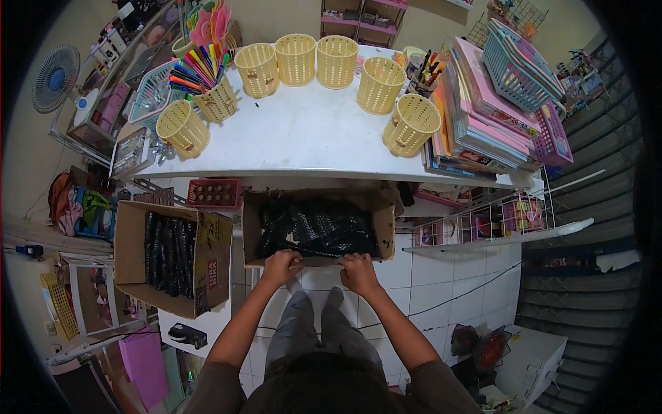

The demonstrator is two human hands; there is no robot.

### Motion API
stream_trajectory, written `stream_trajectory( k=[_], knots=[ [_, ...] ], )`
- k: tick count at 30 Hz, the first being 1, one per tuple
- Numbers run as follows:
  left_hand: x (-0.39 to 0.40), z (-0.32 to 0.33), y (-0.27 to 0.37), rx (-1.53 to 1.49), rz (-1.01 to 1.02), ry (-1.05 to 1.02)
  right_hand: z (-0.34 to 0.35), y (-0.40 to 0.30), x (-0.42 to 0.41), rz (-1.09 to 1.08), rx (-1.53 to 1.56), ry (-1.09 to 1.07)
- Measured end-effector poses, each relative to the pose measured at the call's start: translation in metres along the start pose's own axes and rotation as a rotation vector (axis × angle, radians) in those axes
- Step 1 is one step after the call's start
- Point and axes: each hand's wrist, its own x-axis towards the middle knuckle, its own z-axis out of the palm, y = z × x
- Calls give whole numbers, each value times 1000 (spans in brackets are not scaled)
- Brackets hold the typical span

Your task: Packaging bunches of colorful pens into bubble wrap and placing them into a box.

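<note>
My left hand and my right hand grip the near rim of an open cardboard box. Inside it lie bundles in shiny black plastic wrap. The box stands below the front edge of a white table. On that table, yellow woven-look plastic baskets stand in a loose arc. One of them, a basket at the left, holds colored markers. Fingertips of both hands are partly hidden at the box rim.
A second cardboard box with black-wrapped bundles stands at the left. A stack of folders and packs with a blue plastic basket on top is at the table's right end. A white wire rack juts out below it. A cable crosses the tiled floor.
</note>
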Motion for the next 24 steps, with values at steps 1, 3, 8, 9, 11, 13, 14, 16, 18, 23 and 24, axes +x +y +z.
stream_trajectory(
  k=[1, 3, 8, 9, 11, 13, 14, 16, 18, 23, 24],
  knots=[
    [-3, 3, -10, -1, -10, 4, -1, -4, 5, 39, 97, -46],
    [-4, 9, -31, -143, -30, 63, 9, -7, 24, 73, 195, -98],
    [-1, -4, -20, 38, -86, 106, 82, 14, 85, 81, 383, -245],
    [0, -5, -16, 102, -101, 142, 102, 22, 89, 88, 386, -245],
    [6, -3, -6, 137, -104, 139, 138, 42, 94, 44, 146, -183],
    [4, -1, -8, 175, -137, 154, 151, 35, 98, 78, 115, -205],
    [5, 1, -7, 155, -131, 177, 154, 34, 99, 126, 74, -214],
    [0, 3, -17, 136, -144, 203, 140, 12, 110, 215, 48, -304],
    [-1, 5, -24, 93, -136, 216, 115, -2, 106, 321, 10, -392],
    [-1, -4, -20, 108, -60, 352, 38, -16, 86, 104, 381, -122],
    [2, -6, -17, 128, -19, 389, 25, -16, 81, 107, 375, -117]
  ],
)
